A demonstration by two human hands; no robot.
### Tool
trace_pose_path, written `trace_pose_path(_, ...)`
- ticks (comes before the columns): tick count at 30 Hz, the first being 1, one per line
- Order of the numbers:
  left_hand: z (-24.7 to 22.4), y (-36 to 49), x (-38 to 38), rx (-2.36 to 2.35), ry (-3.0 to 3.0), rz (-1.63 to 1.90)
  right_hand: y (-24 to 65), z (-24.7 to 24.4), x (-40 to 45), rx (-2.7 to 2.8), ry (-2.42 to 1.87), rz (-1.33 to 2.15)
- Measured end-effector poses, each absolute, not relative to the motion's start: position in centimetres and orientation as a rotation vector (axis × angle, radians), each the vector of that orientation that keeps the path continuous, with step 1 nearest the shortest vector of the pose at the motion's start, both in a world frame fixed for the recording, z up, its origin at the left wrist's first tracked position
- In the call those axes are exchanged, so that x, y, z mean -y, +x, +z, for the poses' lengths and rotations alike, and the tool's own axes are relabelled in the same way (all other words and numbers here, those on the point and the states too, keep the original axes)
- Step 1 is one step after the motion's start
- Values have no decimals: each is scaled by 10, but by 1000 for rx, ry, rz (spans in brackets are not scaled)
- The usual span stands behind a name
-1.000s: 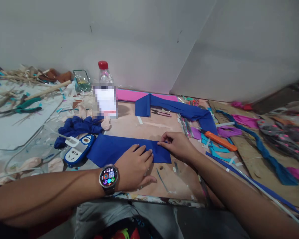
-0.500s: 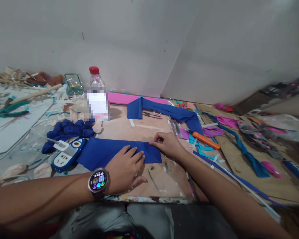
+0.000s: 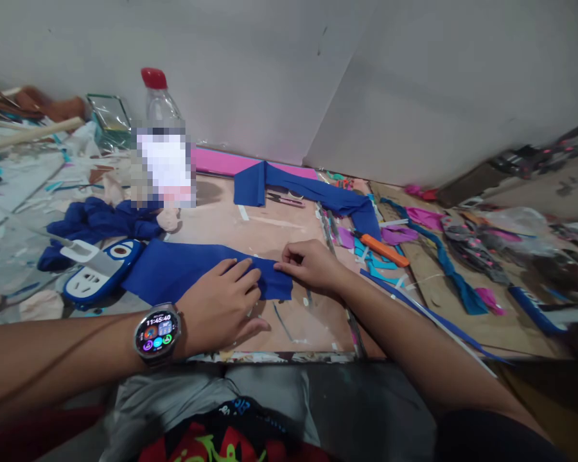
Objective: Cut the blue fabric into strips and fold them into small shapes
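Note:
A flat blue fabric strip (image 3: pixel 173 273) lies across the near part of the worktable. My left hand (image 3: pixel 224 301) rests palm down on it with fingers spread; a watch (image 3: pixel 158 335) is on that wrist. At the strip's right end, my right hand (image 3: pixel 308 264) has thumb and forefinger pinched on the fabric's upper edge, the other fingers curled. Behind the hands a second blue strip (image 3: pixel 318 192) lies folded at its left end, partly over small scissors (image 3: pixel 286 197). Bunched blue fabric (image 3: pixel 103 221) sits to the left, beside a blue-and-white power socket (image 3: pixel 103 273).
A red-capped bottle (image 3: pixel 161 106) stands at the back left near a pink strip (image 3: pixel 250 165). An orange cutter (image 3: pixel 383 250) lies right of my right hand. Cardboard (image 3: pixel 443 282) with fabric scraps is farther right. A wall rises behind.
The view has shifted, so most things appear farther left and higher. My left hand still lies on the strip and my right hand still pinches its edge.

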State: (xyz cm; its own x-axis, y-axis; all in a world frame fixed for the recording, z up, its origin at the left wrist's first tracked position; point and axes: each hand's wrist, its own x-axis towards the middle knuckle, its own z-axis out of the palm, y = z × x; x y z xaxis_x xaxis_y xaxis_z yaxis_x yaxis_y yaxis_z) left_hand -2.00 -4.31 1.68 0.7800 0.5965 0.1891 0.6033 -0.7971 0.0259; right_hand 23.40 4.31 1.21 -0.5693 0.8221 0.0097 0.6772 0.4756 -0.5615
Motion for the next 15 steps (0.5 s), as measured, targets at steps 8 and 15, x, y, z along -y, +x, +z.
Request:
trace_pose_path(8,7,-19,40,1001,-3003,-285,228,12,-41,2398,-1320,643)
trace_pose_path(15,0,-17,36,998,-3077,-321,229,10,-42,2383,-1363,539)
